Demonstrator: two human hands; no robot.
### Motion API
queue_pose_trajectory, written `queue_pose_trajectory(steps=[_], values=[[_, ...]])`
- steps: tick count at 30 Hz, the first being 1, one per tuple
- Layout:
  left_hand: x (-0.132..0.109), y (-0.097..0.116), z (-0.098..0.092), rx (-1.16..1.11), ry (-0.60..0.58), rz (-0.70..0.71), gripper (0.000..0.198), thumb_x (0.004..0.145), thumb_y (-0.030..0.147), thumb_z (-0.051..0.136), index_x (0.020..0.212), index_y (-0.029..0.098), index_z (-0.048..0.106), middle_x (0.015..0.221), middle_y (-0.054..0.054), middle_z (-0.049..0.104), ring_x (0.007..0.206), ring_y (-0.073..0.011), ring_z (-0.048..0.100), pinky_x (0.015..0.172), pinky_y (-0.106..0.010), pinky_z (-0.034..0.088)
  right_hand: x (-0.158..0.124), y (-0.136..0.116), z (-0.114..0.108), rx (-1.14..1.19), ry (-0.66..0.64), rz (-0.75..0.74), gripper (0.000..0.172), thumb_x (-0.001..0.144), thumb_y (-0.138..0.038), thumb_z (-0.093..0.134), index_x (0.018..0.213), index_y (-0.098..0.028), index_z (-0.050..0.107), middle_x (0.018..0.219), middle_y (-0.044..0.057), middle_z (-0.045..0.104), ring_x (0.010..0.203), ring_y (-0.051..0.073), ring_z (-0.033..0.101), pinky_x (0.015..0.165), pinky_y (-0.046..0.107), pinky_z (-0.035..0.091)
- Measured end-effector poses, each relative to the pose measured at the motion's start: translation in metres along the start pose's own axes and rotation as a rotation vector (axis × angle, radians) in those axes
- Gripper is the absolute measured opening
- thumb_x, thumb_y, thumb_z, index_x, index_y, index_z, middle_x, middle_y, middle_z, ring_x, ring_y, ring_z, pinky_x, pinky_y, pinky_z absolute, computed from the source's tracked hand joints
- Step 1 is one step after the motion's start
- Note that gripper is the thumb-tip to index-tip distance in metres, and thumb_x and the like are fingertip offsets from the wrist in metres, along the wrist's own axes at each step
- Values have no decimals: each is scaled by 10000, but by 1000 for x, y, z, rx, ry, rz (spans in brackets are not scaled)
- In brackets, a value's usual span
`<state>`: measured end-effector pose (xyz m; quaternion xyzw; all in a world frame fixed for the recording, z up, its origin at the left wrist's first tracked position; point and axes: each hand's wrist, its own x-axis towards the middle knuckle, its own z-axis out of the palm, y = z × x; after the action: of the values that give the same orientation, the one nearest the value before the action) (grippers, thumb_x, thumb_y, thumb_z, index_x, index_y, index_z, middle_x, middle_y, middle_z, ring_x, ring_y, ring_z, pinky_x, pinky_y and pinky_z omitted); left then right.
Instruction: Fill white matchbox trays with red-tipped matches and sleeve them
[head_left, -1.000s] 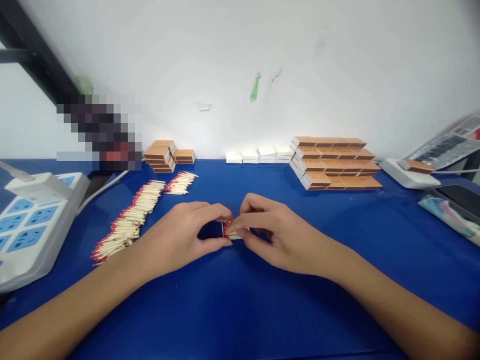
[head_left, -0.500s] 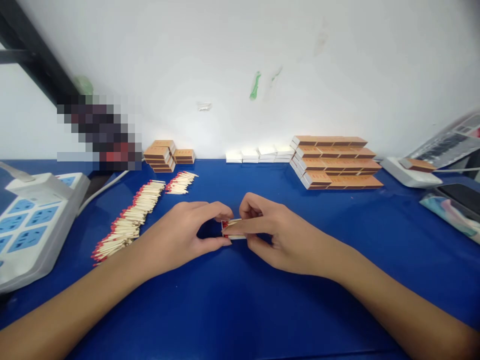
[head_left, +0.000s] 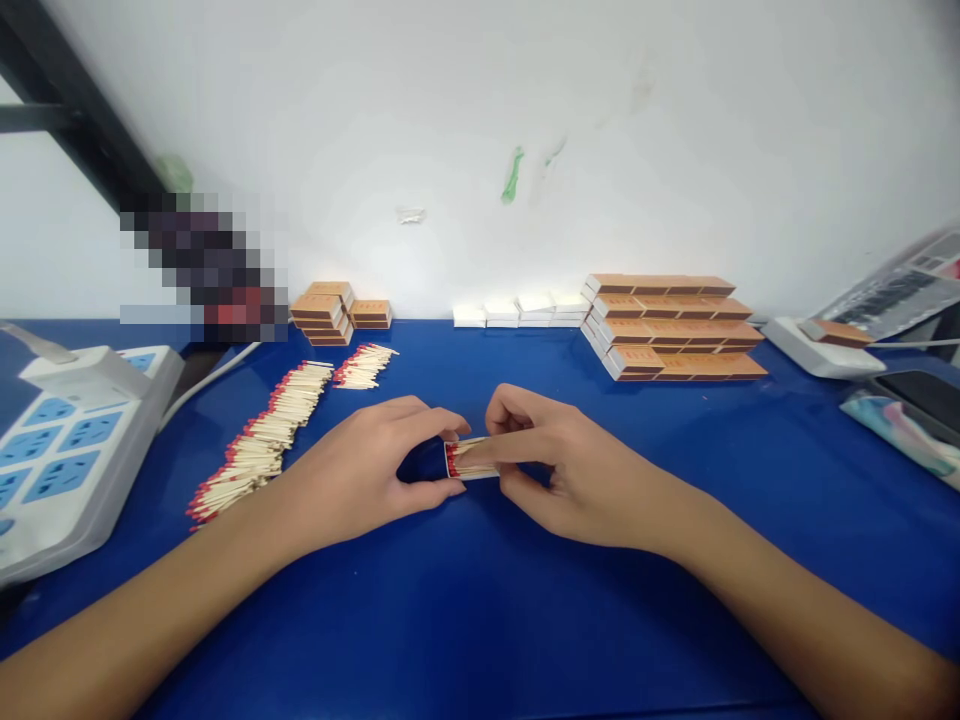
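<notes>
A small white matchbox tray (head_left: 480, 477) lies on the blue table between my hands, filled with red-tipped matches (head_left: 451, 462). My left hand (head_left: 379, 455) pinches its left end, thumb on the near side and fingertips on the far side. At the right end, my right hand (head_left: 574, 465) closes its thumb and curled fingers around the tray. Its index finger reaches left, flat over the matches, and hides part of them. To the left of my left hand spreads a long row of loose matches (head_left: 262, 440), with a smaller pile (head_left: 365, 367) behind it.
Closed matchboxes (head_left: 675, 330) are stacked at the back right, beside white trays (head_left: 517, 310) along the wall. A smaller matchbox stack (head_left: 322, 312) stands back left. A power strip (head_left: 82, 440) lies at left. A phone (head_left: 919, 405) and a white device (head_left: 817, 345) sit at right.
My right hand has shifted slightly to the right, and its index fingertip has drawn back from the tray's left end. More red match heads show there. My left hand keeps its hold.
</notes>
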<state>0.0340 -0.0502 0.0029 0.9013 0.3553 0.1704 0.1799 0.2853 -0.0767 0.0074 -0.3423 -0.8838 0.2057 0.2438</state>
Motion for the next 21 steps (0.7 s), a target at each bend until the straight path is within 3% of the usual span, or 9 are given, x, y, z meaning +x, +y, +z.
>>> queue_pose_trajectory(steps=[4, 10, 21], values=[[1, 1, 0, 4, 14, 7, 374, 909, 395, 775, 1250, 263, 698, 1153, -31, 736, 1019, -221, 709, 885, -349, 569, 0, 0, -1, -22, -8, 12, 365, 900, -35, 583, 1053, -260, 825, 967, 32, 546, 740, 116, 518, 636, 276, 411], [1, 0, -1, -21, 14, 97, 147, 939, 348, 753, 1026, 232, 732, 1059, -31, 753, 1044, -224, 683, 913, -349, 550, -2, 6, -3, -54, 34, 35, 397, 907, -44, 589, 1122, -278, 826, 972, 27, 549, 762, 118, 541, 657, 280, 429], [1, 0, 0, 0, 41, 138, 182, 944, 328, 763, 1078, 210, 729, 1075, -29, 761, 1038, -214, 684, 905, -346, 550, 0, 5, -4, -54, 23, 120, 238, 901, -88, 603, 972, -205, 799, 950, 24, 581, 724, 107, 550, 649, 280, 447]])
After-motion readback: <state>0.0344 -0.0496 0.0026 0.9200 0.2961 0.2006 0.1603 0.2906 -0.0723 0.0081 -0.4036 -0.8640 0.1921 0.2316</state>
